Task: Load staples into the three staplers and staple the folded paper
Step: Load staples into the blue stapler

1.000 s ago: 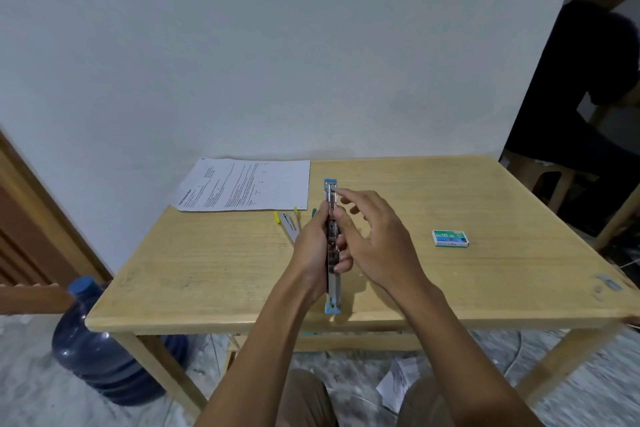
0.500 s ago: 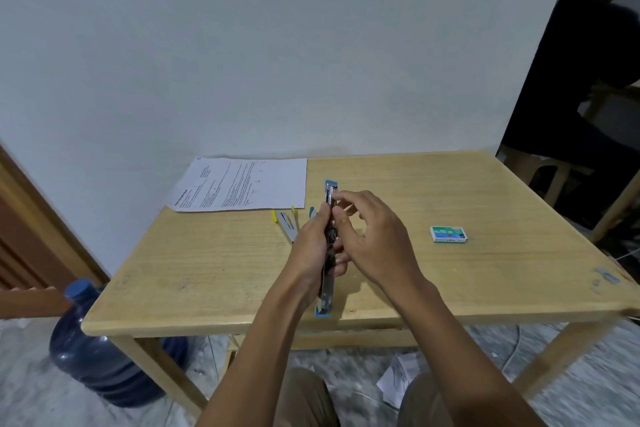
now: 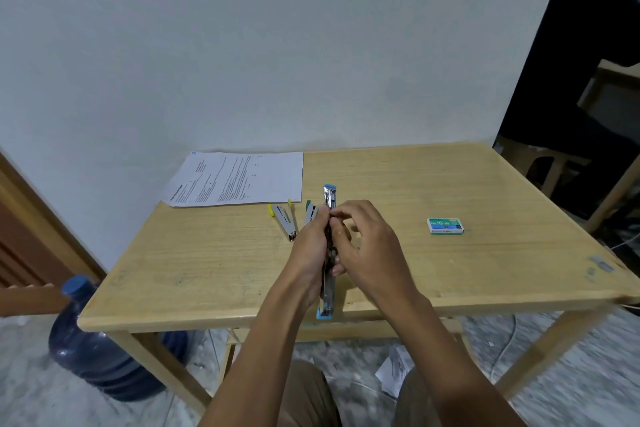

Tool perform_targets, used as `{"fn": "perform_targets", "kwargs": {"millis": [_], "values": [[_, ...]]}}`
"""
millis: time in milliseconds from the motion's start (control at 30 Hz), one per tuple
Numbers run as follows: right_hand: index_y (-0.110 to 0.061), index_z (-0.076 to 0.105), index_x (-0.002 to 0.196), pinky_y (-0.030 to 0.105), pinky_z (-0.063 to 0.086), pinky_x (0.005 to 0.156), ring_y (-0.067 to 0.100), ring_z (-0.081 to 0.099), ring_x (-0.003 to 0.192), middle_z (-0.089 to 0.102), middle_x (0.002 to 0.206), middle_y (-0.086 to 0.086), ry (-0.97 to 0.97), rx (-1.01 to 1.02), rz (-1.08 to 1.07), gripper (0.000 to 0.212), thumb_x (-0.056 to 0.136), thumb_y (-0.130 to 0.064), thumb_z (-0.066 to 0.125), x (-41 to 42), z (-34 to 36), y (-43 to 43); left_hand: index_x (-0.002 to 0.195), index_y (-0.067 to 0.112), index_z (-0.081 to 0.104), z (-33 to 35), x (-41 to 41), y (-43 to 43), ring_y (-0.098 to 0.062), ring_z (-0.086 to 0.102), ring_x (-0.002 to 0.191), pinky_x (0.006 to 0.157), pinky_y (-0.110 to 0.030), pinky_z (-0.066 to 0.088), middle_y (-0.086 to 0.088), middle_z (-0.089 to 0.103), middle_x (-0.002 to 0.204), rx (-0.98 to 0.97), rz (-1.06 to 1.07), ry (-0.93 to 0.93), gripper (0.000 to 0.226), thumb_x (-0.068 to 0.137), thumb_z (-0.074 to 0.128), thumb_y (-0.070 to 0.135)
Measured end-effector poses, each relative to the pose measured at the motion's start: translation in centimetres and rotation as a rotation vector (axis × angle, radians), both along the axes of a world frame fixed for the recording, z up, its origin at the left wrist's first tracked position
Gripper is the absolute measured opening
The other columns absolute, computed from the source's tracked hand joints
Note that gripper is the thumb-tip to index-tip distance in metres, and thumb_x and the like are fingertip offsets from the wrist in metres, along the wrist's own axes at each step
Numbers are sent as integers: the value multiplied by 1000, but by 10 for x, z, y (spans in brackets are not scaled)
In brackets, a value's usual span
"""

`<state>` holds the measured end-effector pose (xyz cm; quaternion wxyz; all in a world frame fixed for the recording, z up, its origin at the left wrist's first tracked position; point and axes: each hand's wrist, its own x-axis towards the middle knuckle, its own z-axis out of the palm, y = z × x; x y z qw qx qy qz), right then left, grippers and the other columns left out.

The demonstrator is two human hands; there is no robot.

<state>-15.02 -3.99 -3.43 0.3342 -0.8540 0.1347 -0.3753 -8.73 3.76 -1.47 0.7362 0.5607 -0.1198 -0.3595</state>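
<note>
Grips the blue stapler [image 3: 329, 194] round its middle with the left hand [image 3: 310, 246], clamped on the body with curled fingers. Keeps it swung open into one long line, with the far end toward the wall and the near end over the near edge of the worktop [image 3: 450, 270]. Probably held so to bare the metal channel and steady it for loading. Cannot tell whether resting on the wood or lifted just off it.

Pinches at the channel with the right hand [image 3: 367, 246], fingertips drawn together on the stapler just right of the left thumb. No telling of any staple strip between them: too small to see. Judged as loading in hand, with stapling not yet begun.

Just left of the left hand, the yellow stapler [image 3: 284, 218], hinged open on the worktop. Beside it the green stapler [image 3: 311, 211], partly hidden behind the knuckles. Likely laid open ready for their turn. Well to the right of the right hand, the staple box [image 3: 445, 225], apart from everything. At the far left, against the wall, the paper [image 3: 239, 178], lying flat and well apart from both hands.
</note>
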Motion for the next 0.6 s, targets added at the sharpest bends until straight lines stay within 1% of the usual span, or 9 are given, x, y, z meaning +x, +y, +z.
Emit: {"fn": "perform_targets", "kwargs": {"millis": [100, 233, 333, 400, 500, 600], "values": [[-17, 66, 108, 36, 53, 81, 8, 60, 93, 60, 107, -9, 12, 11, 4, 16, 98, -22, 55, -1, -2, -2, 83, 10, 59, -2, -1, -1, -13, 33, 33, 35, -20, 26, -4, 41, 48, 54, 6, -19, 46, 106, 34, 42], [-16, 66, 106, 37, 53, 83, 9, 60, 93, 61, 106, -8, 30, 17, 22, 15, 98, -21, 55, -4, -2, -6, 74, 12, 53, -1, -2, -1, -12, 34, 35, 40, -21, 23, -2, 39, 48, 98, -13, -63, 46, 107, 32, 38], [-15, 66, 103, 39, 54, 82, 11, 61, 91, 61, 103, -7, 26, 12, 21, 13, 98, -21, 56, -6, -3, -8, 72, 14, 49, 0, -4, -1, -12, 33, 38, 43, -22, 22, 1, 37, 49, 116, -17, -82, 46, 107, 31, 38], [-16, 66, 99, 40, 55, 81, 11, 62, 89, 60, 100, -9, 0, 15, 17, 10, 97, -21, 57, -7, -5, -8, 71, 14, 46, -1, -3, -1, -13, 34, 40, 44, -23, 24, 1, 37, 51, 130, -8, -82, 47, 107, 30, 39], [-16, 65, 96, 40, 55, 82, 11, 63, 89, 61, 98, -10, -51, 8, 30, 5, 95, -18, 61, -11, -8, -7, 68, 15, 46, -4, 0, -1, -13, 33, 41, 40, -23, 25, 1, 37, 51, 119, 15, -45, 49, 106, 31, 42], [-13, 67, 93, 37, 55, 80, 11, 66, 90, 65, 98, -6, -130, 4, 77, 3, 92, -12, 65, -16, -10, -3, 76, 13, 52, -5, 5, 1, -13, 32, 38, 38, -23, 24, 0, 38, 51, 65, 24, 9, 44, 105, 34, 41]]}}
